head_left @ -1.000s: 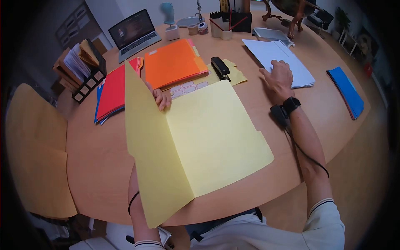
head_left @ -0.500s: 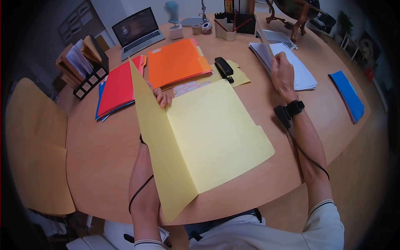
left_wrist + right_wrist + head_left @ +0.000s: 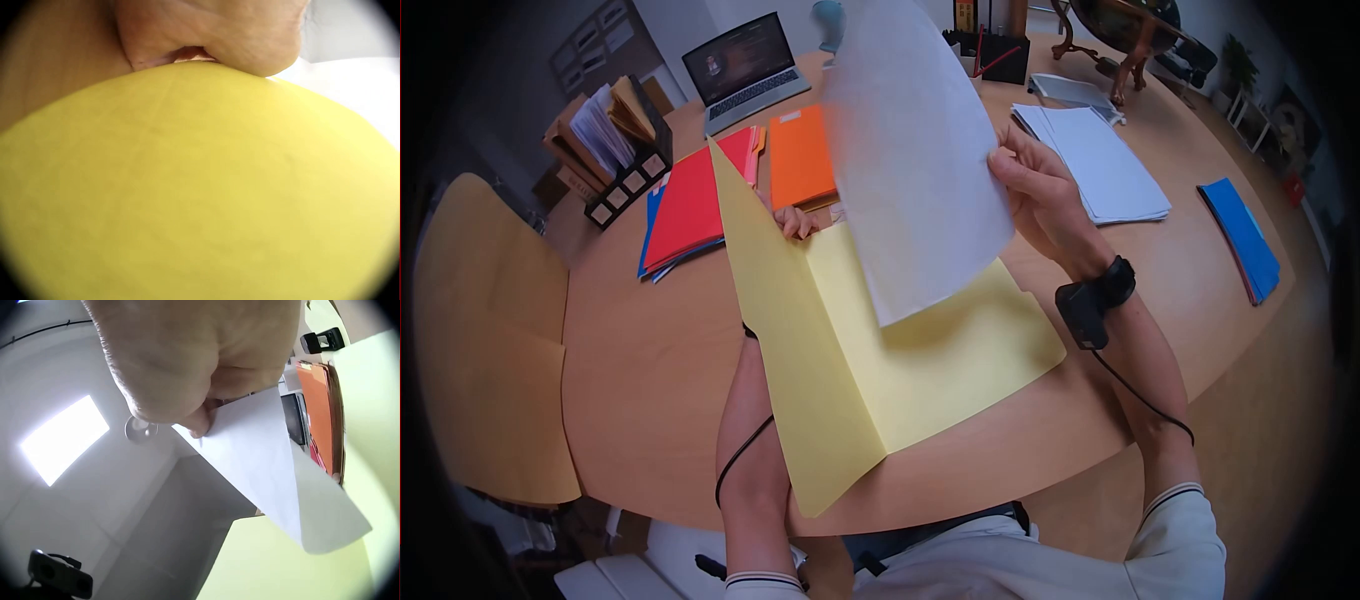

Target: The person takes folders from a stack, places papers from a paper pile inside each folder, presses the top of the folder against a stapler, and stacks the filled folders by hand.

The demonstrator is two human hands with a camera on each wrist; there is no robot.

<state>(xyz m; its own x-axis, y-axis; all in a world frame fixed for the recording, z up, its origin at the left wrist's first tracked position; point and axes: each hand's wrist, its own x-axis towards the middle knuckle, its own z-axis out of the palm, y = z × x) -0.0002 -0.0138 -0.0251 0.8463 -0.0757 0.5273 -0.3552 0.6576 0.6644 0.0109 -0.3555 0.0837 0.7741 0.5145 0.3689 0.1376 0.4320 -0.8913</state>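
Observation:
A yellow file folder (image 3: 920, 390) lies opened on the table, its left cover (image 3: 790, 350) tilted up. My left hand (image 3: 795, 222) grips that cover near its far end, fingertips showing on the inner side; the rest of the hand is hidden behind it. In the left wrist view the hand (image 3: 212, 31) sits along the yellow cover's edge. My right hand (image 3: 1045, 195) pinches a white sheet of paper (image 3: 920, 180) by its right edge. The sheet hangs bent over the folder's right half and casts a shadow there. In the right wrist view, the paper (image 3: 250, 456) curls below the hand (image 3: 206, 356).
A stack of white paper (image 3: 1100, 165) lies beyond my right hand, with blue folders (image 3: 1240, 240) further right. Red folders (image 3: 700, 205) and orange folders (image 3: 800, 160) lie at the left, near a laptop (image 3: 745, 80) and a file holder (image 3: 625, 190). A stapler (image 3: 322, 341) shows in the right wrist view.
My right hand has lifted a sheet off the white stack and carried it left and toward me, over the folder. My left hand has stayed on the raised cover.

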